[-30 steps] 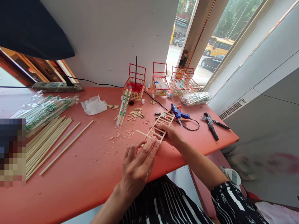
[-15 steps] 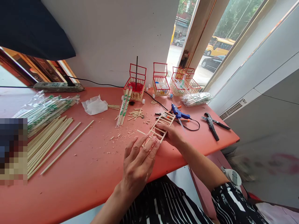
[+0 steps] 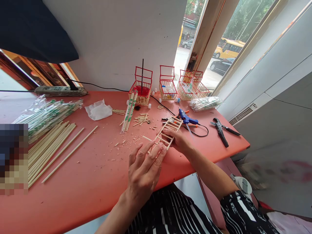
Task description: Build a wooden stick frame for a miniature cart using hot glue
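Observation:
A small ladder-like frame of pale wooden sticks point(image 3: 172, 125) is held above the table, tilted, with several crossbars between its long sides. My right hand point(image 3: 179, 140) grips it from the right, the thumb across the bars and the other fingers partly hidden beneath. Over the near end lies my left hand point(image 3: 145, 165), its fingertips pressed on the frame's sticks. One stick point(image 3: 147, 138) juts out to the left past the left fingertips. Just behind the frame rests a blue glue gun point(image 3: 186, 117).
Red-trimmed stick baskets point(image 3: 168, 92) stand along the wall. Cut sticks point(image 3: 141, 119) and crumbs lie mid-table. Long sticks point(image 3: 52, 149) and wrapped chopsticks point(image 3: 53, 113) are at left. Black pliers point(image 3: 221, 133) lie at right, near the table edge point(image 3: 243, 143).

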Available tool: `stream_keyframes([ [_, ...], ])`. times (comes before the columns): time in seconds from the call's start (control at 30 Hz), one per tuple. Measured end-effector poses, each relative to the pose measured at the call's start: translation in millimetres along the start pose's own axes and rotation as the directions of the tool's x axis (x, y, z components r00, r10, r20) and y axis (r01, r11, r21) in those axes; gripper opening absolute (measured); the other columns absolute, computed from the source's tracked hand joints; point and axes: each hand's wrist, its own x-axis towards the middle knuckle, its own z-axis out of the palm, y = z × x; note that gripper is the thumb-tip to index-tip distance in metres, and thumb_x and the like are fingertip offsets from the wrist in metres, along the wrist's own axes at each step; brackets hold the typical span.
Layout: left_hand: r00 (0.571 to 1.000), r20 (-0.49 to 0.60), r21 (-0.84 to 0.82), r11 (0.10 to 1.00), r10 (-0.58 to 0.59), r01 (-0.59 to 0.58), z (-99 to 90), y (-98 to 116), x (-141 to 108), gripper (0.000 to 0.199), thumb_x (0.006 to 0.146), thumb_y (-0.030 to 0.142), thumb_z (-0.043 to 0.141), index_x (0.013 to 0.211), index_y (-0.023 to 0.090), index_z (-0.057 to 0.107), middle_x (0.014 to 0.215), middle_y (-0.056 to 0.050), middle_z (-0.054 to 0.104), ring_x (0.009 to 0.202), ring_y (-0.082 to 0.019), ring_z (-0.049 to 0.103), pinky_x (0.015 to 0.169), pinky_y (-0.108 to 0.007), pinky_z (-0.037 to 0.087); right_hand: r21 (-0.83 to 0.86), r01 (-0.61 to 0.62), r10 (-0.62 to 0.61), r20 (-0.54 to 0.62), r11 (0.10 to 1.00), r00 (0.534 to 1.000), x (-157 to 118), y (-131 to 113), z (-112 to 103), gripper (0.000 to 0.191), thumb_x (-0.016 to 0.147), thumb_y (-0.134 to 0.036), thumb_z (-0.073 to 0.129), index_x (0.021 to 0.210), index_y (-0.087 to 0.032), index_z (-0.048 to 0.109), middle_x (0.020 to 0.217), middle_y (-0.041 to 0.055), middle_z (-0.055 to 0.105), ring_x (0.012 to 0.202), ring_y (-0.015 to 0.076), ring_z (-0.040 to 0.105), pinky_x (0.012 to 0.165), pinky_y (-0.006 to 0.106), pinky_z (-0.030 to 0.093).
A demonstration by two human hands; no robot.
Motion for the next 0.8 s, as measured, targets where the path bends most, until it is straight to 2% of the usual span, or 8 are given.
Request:
stream_keyframes([
  [0.2, 0.999, -0.031, 0.006, 1.0, 0.007, -0.007, 0.9, 0.7, 1.0, 0.044, 0.086, -0.001, 0.064, 0.127, 0.015, 0.066, 0.121, -0.013, 0.075, 0.124, -0.031, 0.063, 0.107, -0.053, 0.045, -0.001, 0.022, -0.022, 0.022, 1.0, 1.0, -0.3, -0.6, 0.4, 0.034, 0.068, -0.045, 0.08, 0.074, -0.018, 0.06, 0.058, -0.0074, 0.042, 0.049, 0.0073, 0.035, 0.045, 0.023, 0.029],
  [0.53, 0.999, -0.047, -0.003, 1.0, 0.006, -0.006, 2.7, 1.0, 1.7, 0.043, 0.084, -0.002, 0.066, 0.125, 0.013, 0.067, 0.12, -0.014, 0.075, 0.123, -0.032, 0.064, 0.106, -0.054, 0.046, -0.028, 0.038, -0.038, 0.028, 0.999, 0.999, -0.6, -1.7, 1.3, 0.034, 0.068, -0.046, 0.077, 0.076, -0.017, 0.062, 0.057, -0.0067, 0.042, 0.049, 0.0079, 0.035, 0.045, 0.024, 0.028],
  [0.8, 0.999, -0.043, -0.007, 1.0, 0.006, -0.006, 2.7, 0.9, 1.1, 0.044, 0.085, -0.003, 0.064, 0.127, 0.012, 0.066, 0.121, -0.015, 0.075, 0.124, -0.032, 0.063, 0.106, -0.055, 0.046, -0.034, 0.045, -0.044, 0.038, 0.998, 0.998, -0.7, -2.3, 1.5, 0.032, 0.069, -0.045, 0.076, 0.072, -0.019, 0.057, 0.056, -0.0072, 0.042, 0.047, 0.0072, 0.034, 0.044, 0.023, 0.027],
])
